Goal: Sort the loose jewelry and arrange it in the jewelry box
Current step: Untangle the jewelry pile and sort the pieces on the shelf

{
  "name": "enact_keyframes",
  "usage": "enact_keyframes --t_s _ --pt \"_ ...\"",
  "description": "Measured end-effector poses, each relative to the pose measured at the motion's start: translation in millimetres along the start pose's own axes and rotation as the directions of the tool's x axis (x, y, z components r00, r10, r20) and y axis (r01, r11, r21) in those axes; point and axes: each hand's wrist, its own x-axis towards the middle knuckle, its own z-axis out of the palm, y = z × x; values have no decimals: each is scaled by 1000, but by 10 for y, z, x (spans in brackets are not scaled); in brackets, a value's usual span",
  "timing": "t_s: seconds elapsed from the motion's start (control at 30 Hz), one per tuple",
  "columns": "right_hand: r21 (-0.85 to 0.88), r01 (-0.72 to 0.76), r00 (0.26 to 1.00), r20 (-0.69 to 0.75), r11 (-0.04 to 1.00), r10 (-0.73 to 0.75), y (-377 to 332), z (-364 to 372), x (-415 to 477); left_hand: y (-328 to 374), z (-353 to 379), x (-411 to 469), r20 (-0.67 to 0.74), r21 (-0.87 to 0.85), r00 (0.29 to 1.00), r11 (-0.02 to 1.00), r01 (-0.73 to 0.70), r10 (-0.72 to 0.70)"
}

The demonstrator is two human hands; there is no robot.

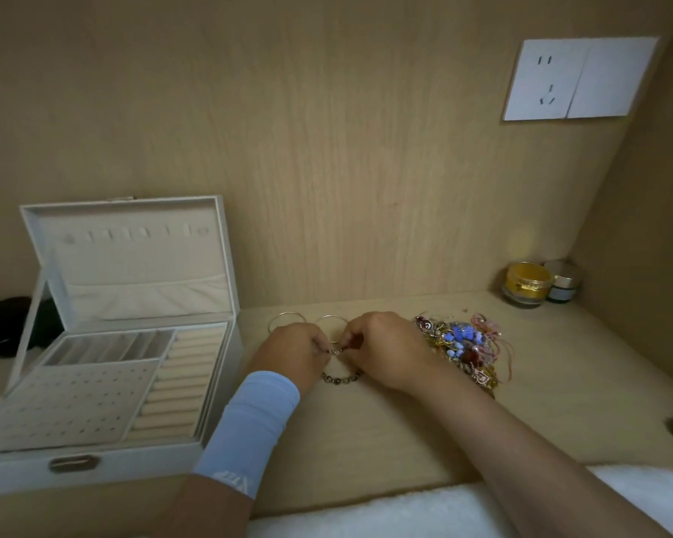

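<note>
A white jewelry box (214, 386) stands open at the left, its lid upright, with an earring panel, ring rolls and small compartments showing. My left hand (294, 351) and my right hand (385, 347) meet at the middle of the wooden shelf, each pinching one end of a dark beaded bracelet (340, 378) whose loop hangs toward me between them. Two thin silver bangles (288, 316) lie flat just behind my hands. A tangled heap of loose jewelry (463, 347), with blue beads, pink cords and gold pieces, sits right of my right hand.
A gold-lidded jar (527, 283) and a smaller silver-lidded jar (564, 283) stand in the back right corner. A wall socket (575, 79) is above them. A black object (1, 324) lies behind the box at the left. White cloth (405, 510) covers the near edge.
</note>
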Motion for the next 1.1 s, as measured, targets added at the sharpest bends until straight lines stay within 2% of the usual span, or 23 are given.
enact_keyframes --t_s 0.1,0.2,0.27,0.33,0.4,0.5,0.67,0.8,0.97,1.1 --pt "-115 30 999 -19 993 -32 31 -2 23 -26 38 67 7 38 999 999 -34 33" --pt "-112 39 999 -7 993 -40 61 -17 45 -84 84 110 -41 81 996 994 -74 78" --pt "-92 27 1000 0 995 -27 109 -104 49 -113 104 120 -62 138 986 980 -146 155" --pt "-74 -5 999 -39 997 2 217 -309 48 -106 113 105 -19 179 972 958 -225 232" --pt "-85 -58 997 -55 995 54 380 -587 30 -92 136 94 76 202 966 945 -258 248" --pt "-128 -134 990 26 983 138 622 -883 -23 -82 180 136 151 273 961 924 -267 233" --pt "-175 -162 972 144 971 188 713 -847 -56 -20 235 202 98 325 966 910 -258 239" --pt "-303 -118 976 141 946 167 688 -738 -7 175 258 187 -21 253 945 916 -311 326" --pt "-445 -128 984 55 886 169 700 -642 21 561 370 248 0 52 916 915 -401 402" --pt "-394 -124 981 90 911 172 700 -707 -9 734 573 319 38 39 917 916 -399 397"
